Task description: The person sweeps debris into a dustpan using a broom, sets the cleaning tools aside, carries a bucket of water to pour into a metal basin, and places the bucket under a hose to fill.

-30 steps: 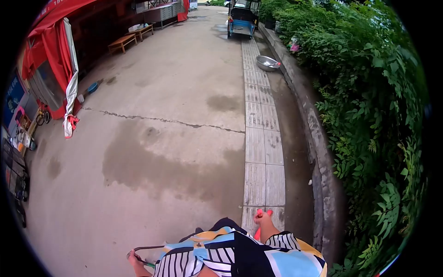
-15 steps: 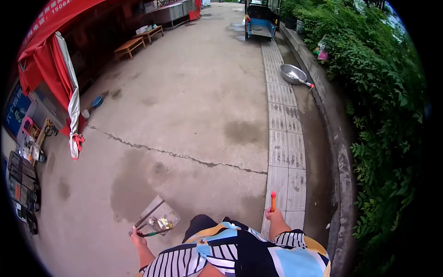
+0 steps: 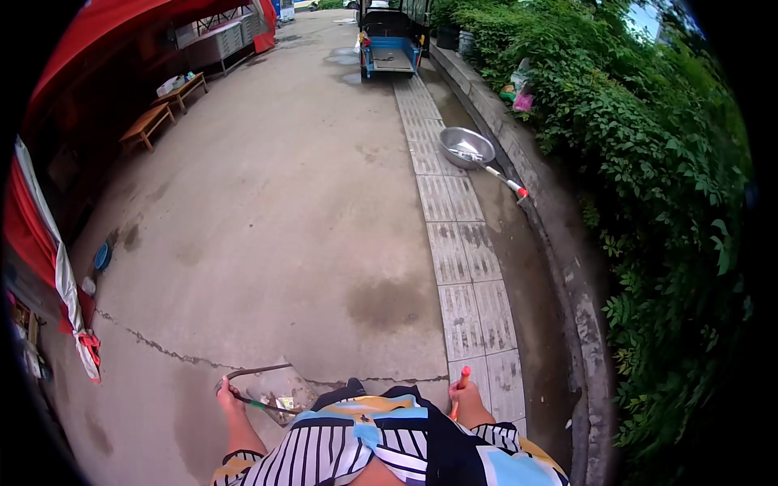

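Gripping stuff on both sides right now: my left hand (image 3: 228, 394) has its fingers curled round the dark bent handle (image 3: 261, 370) of a see-through scoop (image 3: 299, 392), and my right hand (image 3: 465, 398) is closed on an orange-red stick (image 3: 464, 377). The scoop hangs low, out in front of me on the left, with a few bits of rubbish (image 3: 285, 402) in it. I'd guess it's pretty light, thin stiff plastic that could crack if knocked, and loose bits could slide out if it tips, so the handle looks like the right place to hold it, kept level. The stick seems light and rigid too, but I can't tell what its lower end is like. Underfoot it's hard concrete (image 3: 267, 243) with damp patches and a jagged crack (image 3: 178, 355), plus a ridged tile strip (image 3: 463, 317) on my right. Past that there's a metal bowl (image 3: 474, 138) by the kerb (image 3: 583, 324), then a thick hedge (image 3: 673, 202). A blue cart (image 3: 392, 55) stands up ahead, wooden benches (image 3: 147, 121) off left.
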The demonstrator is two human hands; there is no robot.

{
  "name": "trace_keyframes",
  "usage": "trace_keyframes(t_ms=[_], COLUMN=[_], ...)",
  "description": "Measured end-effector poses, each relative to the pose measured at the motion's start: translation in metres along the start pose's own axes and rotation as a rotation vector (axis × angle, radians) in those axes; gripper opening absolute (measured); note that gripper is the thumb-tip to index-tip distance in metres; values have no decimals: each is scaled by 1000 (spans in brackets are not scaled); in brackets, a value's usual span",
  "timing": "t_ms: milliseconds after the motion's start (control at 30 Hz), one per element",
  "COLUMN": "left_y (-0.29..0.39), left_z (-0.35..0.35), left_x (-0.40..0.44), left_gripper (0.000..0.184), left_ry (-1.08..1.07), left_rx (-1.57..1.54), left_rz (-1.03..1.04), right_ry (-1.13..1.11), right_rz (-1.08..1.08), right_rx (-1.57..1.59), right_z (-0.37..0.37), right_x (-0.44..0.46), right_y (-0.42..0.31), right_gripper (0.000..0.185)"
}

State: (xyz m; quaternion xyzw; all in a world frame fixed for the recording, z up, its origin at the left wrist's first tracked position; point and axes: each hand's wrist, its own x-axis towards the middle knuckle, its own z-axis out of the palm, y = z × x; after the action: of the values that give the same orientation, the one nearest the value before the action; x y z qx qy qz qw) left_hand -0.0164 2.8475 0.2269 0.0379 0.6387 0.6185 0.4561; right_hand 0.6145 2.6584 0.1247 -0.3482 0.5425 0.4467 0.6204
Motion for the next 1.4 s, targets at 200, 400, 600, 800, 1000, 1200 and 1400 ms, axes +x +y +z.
trace_keyframes(t_ms=[200,400,600,800,1000,1200,1400], left_y=[18,10,58,48,25,36,-6], left_z=[224,404,616,815,1059,1330,1567], left_x=[114,185,236,325,448,506,557], left_gripper=[26,25,26,26,24,27,23], left_ry=[-4,-41,-45,-120,-119,-118,-296], left_rx=[110,73,14,25,178,320,356], left_rz=[-47,18,87,85,-3,-67,-20], right_ry=[103,-140,67,-226,-673,-885,-841], right_rz=[-127,-409,-140,92,304,-107,-208], right_rx=[119,-475,-29,-191,-119,-750,-967], right_z=[111,307,692,1015,1260,1418,1566], right_x=[26,121,101,142,112,21,39], right_y=[-14,-31,22,75,37,33,-17], right_gripper=[8,9,10,3,9,18,12])
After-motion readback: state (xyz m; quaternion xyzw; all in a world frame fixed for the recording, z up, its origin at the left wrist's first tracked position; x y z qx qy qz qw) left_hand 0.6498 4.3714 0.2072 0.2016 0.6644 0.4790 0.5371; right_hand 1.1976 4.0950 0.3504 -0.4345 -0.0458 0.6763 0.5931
